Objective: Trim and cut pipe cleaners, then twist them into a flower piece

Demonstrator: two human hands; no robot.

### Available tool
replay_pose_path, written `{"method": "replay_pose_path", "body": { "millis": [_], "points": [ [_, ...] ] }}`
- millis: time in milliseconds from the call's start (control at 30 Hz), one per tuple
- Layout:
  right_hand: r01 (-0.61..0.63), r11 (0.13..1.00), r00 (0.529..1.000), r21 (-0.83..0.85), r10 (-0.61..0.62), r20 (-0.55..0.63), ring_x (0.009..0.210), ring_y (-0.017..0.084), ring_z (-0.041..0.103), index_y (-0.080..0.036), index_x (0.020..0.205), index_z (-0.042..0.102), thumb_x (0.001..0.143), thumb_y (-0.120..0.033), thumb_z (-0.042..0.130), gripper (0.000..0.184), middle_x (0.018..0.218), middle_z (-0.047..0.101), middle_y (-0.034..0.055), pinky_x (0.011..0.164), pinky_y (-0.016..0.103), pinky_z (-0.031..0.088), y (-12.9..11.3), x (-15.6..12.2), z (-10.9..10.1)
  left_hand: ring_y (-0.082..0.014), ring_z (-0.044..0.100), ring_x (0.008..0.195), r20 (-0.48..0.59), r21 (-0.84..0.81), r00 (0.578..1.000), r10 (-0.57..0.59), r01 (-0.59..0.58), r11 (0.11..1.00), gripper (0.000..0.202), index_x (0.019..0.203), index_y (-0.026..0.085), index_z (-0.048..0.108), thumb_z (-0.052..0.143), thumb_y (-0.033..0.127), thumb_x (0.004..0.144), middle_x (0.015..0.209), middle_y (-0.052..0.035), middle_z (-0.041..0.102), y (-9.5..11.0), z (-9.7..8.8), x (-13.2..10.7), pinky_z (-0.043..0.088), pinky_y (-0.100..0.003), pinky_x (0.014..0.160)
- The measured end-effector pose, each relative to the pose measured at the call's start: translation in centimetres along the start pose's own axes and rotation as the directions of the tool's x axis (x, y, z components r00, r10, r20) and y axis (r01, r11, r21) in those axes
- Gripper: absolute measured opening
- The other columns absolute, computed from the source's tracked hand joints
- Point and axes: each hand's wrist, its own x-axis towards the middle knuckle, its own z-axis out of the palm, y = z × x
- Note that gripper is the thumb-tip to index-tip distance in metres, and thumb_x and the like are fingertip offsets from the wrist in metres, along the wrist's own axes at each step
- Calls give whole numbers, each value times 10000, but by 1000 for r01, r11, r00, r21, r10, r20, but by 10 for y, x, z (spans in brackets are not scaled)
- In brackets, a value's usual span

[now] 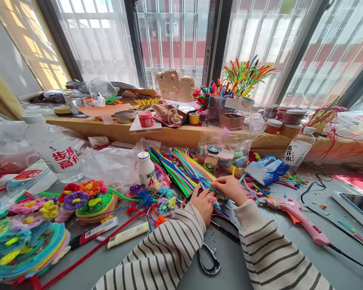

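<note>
My left hand (203,204) and my right hand (231,189) meet over the grey table, both with fingers closed. Between their fingertips is a teal pipe cleaner (211,188); fingers hide most of it. A pink and blue fuzzy piece (215,204) shows just below, between the hands. Behind them lies a fanned bundle of colourful pipe cleaners (172,169). Close to my left hand are small pipe-cleaner flowers (163,205). Black-handled scissors (209,259) lie under my wrists, partly covered by the right sleeve.
A pink glue gun (305,221) with its cord lies right. Finished flower pieces (33,245), glue tubes (128,235) and a water bottle (53,149) stand or lie left. A white bottle (145,169) and small jar (211,159) stand behind; the wooden sill (175,139) is crowded.
</note>
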Motion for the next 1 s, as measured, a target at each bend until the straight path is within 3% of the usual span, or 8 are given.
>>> {"method": "replay_pose_path", "body": {
  "millis": [400, 600, 833, 1000],
  "points": [
    [73, 997, 995, -31, -75, -61, 587, 127, 562, -155, 708, 630, 739, -309, 421, 262, 656, 647, 25, 522, 186, 375, -9, -2, -4, -213, 382, 1086, 5, 9, 1000, 3, -3, 1000, 317, 993, 201, 535, 371, 225, 723, 1150, -51, 506, 2, -1, 0, 105, -477, 968],
    [119, 987, 993, -110, -119, 6, 620, 137, 565, -173, 664, 643, 683, -237, 515, 145, 667, 653, 18, 556, 197, 380, -8, -3, -2, -207, 379, 1083, -5, 5, 1000, 5, -5, 1000, 303, 986, 200, 530, 370, 218, 728, 1143, -42, 511, 3, -4, -1, 122, -473, 963],
    [89, 966, 995, -242, -97, -21, 711, 196, 537, -167, 628, 632, 614, -186, 592, 46, 677, 629, 60, 578, 246, 357, -10, -4, 4, -201, 381, 1077, -27, 10, 1000, 2, -1, 1000, 307, 1004, 213, 512, 366, 223, 735, 1127, -38, 522, 2, 1, -1, 123, -477, 957],
    [86, 971, 995, -222, -97, -37, 689, 189, 538, -141, 602, 599, 642, -176, 556, 68, 678, 615, 73, 572, 240, 357, -12, -4, 8, -205, 389, 1063, -40, 12, 999, 2, -2, 1000, 294, 986, 223, 520, 358, 222, 741, 1111, -34, 530, 1, 7, 0, 138, -486, 945]
  ]
}}
